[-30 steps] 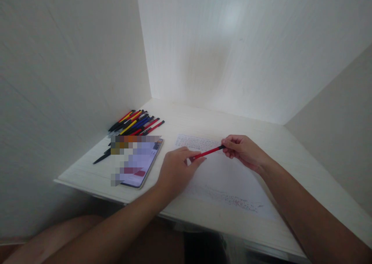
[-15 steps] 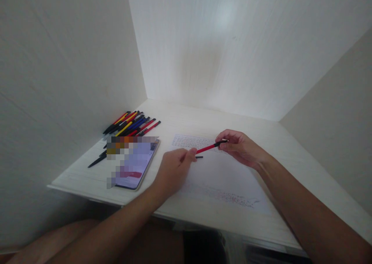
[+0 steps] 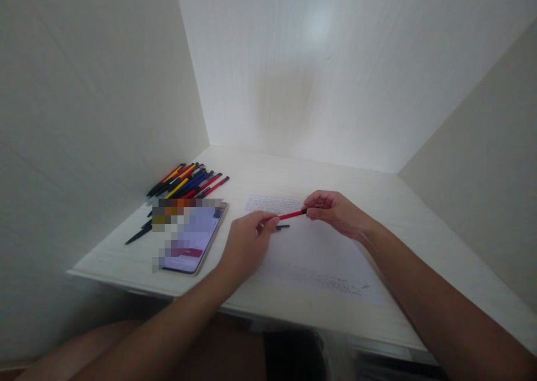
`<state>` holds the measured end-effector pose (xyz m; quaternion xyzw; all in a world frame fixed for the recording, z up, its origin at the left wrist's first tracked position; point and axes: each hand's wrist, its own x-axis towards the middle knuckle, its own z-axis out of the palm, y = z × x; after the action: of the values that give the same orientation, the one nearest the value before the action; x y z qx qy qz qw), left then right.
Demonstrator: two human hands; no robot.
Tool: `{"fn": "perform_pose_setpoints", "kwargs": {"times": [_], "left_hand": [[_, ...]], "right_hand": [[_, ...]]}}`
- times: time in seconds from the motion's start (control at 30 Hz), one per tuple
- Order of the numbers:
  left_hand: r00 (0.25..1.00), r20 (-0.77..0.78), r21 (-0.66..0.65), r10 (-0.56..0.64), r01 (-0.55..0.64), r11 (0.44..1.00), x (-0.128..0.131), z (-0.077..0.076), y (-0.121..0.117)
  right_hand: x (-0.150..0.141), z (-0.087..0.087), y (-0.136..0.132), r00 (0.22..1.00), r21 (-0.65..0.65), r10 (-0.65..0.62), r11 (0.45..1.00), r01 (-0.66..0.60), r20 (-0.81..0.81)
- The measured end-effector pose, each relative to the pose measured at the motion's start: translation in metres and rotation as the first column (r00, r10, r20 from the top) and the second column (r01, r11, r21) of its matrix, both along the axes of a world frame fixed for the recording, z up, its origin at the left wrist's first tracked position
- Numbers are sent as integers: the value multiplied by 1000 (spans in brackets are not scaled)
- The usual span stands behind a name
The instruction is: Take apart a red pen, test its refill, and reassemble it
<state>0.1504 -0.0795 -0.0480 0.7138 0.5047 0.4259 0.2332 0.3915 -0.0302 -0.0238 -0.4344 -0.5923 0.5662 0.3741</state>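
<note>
Between my two hands is a red pen [image 3: 290,216] with a black end, held just above a sheet of paper [image 3: 319,252]. My left hand [image 3: 251,238] pinches its left end between thumb and fingers. At the black end, my right hand [image 3: 333,210] is closed with thumb and fingertips on the pen. The black tip is mostly hidden by those fingers. A small thin black piece [image 3: 283,226] lies on the paper below the pen; its kind is too small to tell. Handwriting covers the paper's top and bottom parts.
Left of the paper lies a phone [image 3: 197,241] with a lit screen, partly blurred out. Behind it, against the left wall, is a pile of several red, yellow, blue and black pens [image 3: 184,182]. White walls surround the white table [image 3: 268,168] at the left, back and right.
My right fingers have shifted along the pen's black end and now cover most of it. The pen lies a little flatter. The view has moved slightly.
</note>
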Motion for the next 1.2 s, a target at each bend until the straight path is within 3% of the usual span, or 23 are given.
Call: {"fn": "perform_pose_setpoints", "kwargs": {"times": [0.13,0.23,0.37,0.53,0.8,0.9,1.07,1.2], "left_hand": [[1000,20,54,18,-19,998,0,0,1],[999,51,89,18,-22,996,0,0,1],[998,60,42,16,-19,999,2,-1,2],[999,14,-44,42,-41,998,1,-2,2],[996,73,-54,59,-55,997,0,-3,6],[998,28,-46,61,-60,997,3,-4,4],[988,-101,0,-116,117,993,8,-5,-3],[989,-99,6,-105,106,994,8,-6,-3]], "right_hand": [[-4,0,-3,997,-128,76,989,-78,-15],[-4,-3,-2,995,-203,69,978,-52,78],[-3,-7,0,983,-90,51,995,-35,177],[-3,-5,0,992,83,-13,997,2,127],[-1,-5,-1,993,77,34,996,-43,111],[-3,-6,-1,986,82,58,994,-72,154],[-11,-6,-5,965,94,158,979,-181,207],[-6,-5,-2,975,77,107,989,-124,196]]}}
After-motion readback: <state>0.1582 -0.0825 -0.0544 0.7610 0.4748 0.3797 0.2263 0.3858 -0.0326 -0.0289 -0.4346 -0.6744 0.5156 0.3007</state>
